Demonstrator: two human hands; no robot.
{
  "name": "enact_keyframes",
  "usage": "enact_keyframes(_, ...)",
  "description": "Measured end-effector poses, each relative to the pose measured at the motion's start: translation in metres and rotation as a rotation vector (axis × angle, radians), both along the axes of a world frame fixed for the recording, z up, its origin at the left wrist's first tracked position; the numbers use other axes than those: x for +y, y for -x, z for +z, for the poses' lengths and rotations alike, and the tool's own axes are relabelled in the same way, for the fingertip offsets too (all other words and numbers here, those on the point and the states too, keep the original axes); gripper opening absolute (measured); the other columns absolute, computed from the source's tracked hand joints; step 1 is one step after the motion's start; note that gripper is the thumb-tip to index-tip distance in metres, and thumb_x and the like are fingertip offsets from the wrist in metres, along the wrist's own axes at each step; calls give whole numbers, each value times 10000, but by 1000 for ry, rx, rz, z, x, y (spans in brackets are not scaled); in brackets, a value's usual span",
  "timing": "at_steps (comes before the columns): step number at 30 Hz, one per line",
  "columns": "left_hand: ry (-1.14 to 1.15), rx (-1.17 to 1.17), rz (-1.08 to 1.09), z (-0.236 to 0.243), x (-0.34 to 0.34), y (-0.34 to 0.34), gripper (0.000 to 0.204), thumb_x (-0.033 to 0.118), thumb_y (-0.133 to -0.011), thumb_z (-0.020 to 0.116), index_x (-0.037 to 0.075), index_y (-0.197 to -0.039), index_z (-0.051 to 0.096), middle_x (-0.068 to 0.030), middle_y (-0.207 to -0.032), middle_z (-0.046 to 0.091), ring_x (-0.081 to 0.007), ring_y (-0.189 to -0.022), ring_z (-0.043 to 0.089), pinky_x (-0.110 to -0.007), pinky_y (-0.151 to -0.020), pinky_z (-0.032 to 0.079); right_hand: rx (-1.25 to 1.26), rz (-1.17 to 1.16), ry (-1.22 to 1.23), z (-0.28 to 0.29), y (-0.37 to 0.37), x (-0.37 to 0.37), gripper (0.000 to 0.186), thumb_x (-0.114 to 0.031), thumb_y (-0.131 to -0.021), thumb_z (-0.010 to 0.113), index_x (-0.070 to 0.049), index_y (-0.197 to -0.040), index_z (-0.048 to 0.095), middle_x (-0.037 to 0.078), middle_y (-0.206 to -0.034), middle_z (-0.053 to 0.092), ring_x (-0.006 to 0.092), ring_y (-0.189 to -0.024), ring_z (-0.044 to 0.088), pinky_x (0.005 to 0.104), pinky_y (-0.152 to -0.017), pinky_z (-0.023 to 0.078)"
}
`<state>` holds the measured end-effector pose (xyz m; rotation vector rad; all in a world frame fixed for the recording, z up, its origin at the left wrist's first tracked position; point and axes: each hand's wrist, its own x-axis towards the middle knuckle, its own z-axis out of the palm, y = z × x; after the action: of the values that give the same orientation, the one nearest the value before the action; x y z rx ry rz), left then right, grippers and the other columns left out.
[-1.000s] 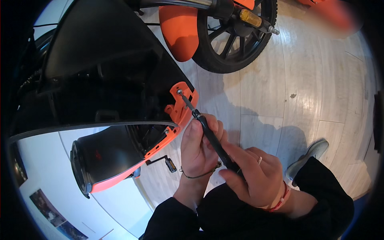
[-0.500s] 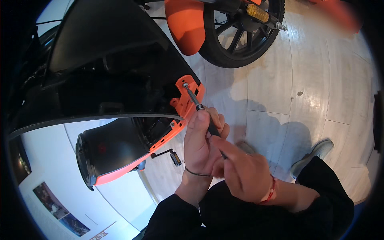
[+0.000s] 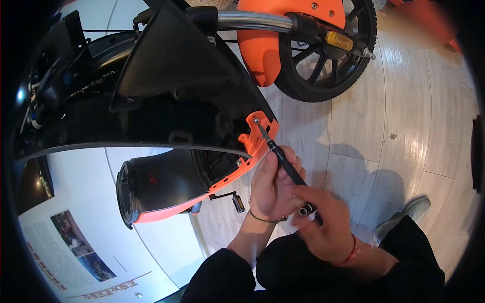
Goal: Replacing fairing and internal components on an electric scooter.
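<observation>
A long black screwdriver point(image 3: 288, 167) slants from my hands up to a small screw point(image 3: 256, 121) in an orange plastic trim piece point(image 3: 262, 132). Its thin metal shaft meets the screw head. My left hand point(image 3: 268, 188) is closed around the middle of the tool, thumb along its side. Farther back, my right hand point(image 3: 326, 227) is curled at the rear of the screwdriver, fingers slightly blurred. A round dark end with a metallic ring point(image 3: 305, 209) shows beside those fingers; whether it belongs to the screwdriver I cannot tell. The trim edges a large black body panel point(image 3: 172, 116).
A black spoked wheel point(image 3: 323, 55) with an orange fender point(image 3: 260, 58) stands beyond the panel. A pedal point(image 3: 238, 203) juts out below the trim, near a black seat-like part point(image 3: 166, 177). My shoe point(image 3: 404, 217) rests on the pale plank floor point(image 3: 353, 126).
The whole scene has shifted right in view, showing more of the vehicle at left. My right hand has rolled on the tool, and the round ringed end now shows. The screwdriver tip stays at the screw.
</observation>
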<state>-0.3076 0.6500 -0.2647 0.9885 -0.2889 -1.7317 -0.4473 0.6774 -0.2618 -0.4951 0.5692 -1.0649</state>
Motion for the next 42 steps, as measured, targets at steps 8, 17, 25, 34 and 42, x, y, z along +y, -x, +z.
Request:
enact_keyframes(8, 59, -207, 65, 0, -4, 6, 304, 315, -931, 445, 26, -857, 501, 31, -623, 329, -77, -557, 300, -233, -534, 279, 398, 6, 307, 1, 15, -18, 318, -168, -848, 549, -14, -1122, 501, 64, -726, 553, 143, -568, 534, 252, -481, 424)
enact_keyframes(17, 5, -143, 16, 14, -9, 15, 307, 319, -938, 421, 40, -815, 463, 19, -619, 332, -87, -552, 297, -231, -517, 267, -1107, 189, -613, -8, -4, 7, 314, -228, -920, 446, -59, -1186, 442, 199, -930, 584, 205, -646, 575, 263, -533, 447)
enact_keyframes(25, 28, -100, -30, 0, -6, 10, 332, 356, -938, 419, 53, -811, 471, 20, -645, 373, -74, -578, 340, -224, -544, 302, 914, -272, 833, -20, 12, -22, 342, -156, -728, 676, -55, -1039, 577, 29, -704, 552, 142, -560, 520, 259, -459, 418)
enact_keyframes(34, -144, -420, 126, 6, -15, 26, 165, 230, -901, 529, 107, -802, 484, 49, -696, 459, -26, -591, 393, -195, -548, 324, -573, 41, -679, -4, 11, -17, 355, -248, -937, 413, -47, -1221, 482, 52, -762, 608, 193, -585, 626, 206, -436, 442)
enact_keyframes(42, 3, -217, 64, 8, -9, 10, 281, 308, -933, 407, 41, -925, 491, 1, -650, 394, -102, -605, 369, -245, -564, 324, -460, 203, -418, 6, 6, -11, 382, -261, -970, 344, -53, -1290, 373, 104, -1012, 595, 226, -702, 645, 271, -561, 508)
